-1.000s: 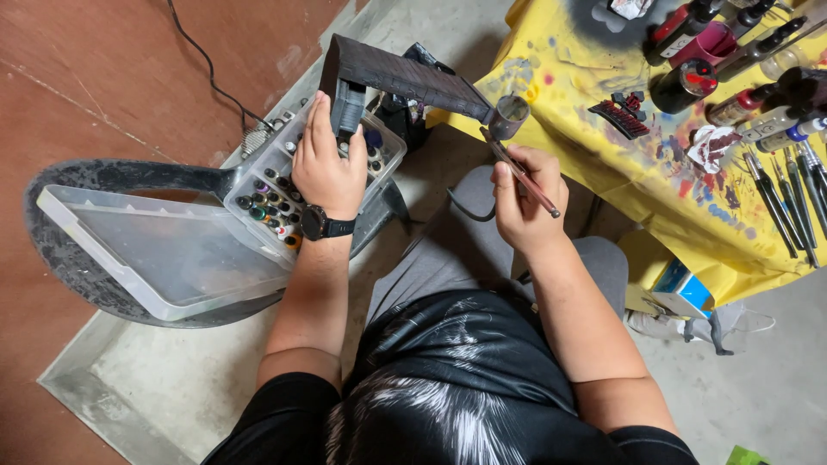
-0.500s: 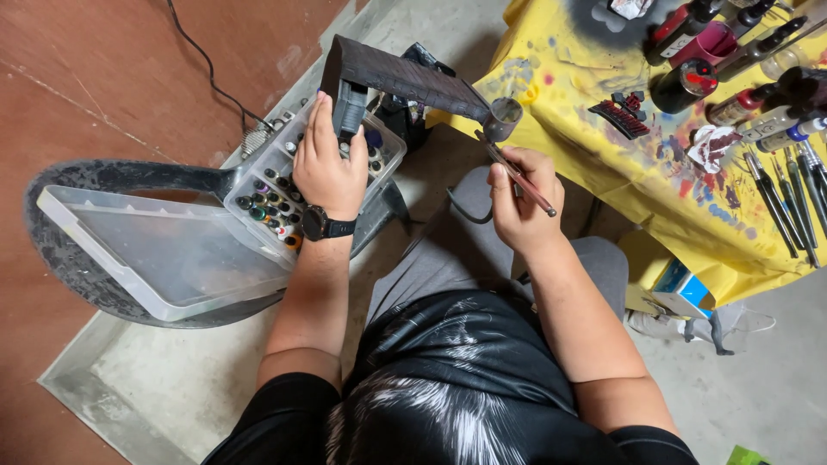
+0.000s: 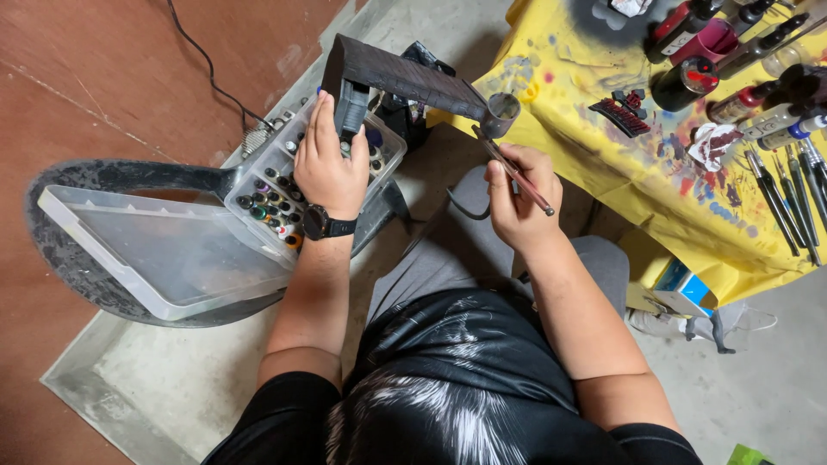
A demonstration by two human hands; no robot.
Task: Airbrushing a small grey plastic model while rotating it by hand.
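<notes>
Paint bottles (image 3: 274, 200) fill the clear plastic organizer box (image 3: 258, 185), its open lid (image 3: 164, 250) lying left of the box on a dark chair seat (image 3: 86, 185). Over the box, my left hand (image 3: 332, 168) is closed around the grip of a dark grey prop gun (image 3: 405, 77), whose barrel runs right from the box toward the yellow-covered bench (image 3: 655, 181). Right of the box, my right hand (image 3: 517, 202) pinches a thin brush (image 3: 514, 172), its tip touching the gun's round muzzle (image 3: 500, 112). Further right, brushes (image 3: 788, 198) and bottles (image 3: 689, 77) lie on the bench.
</notes>
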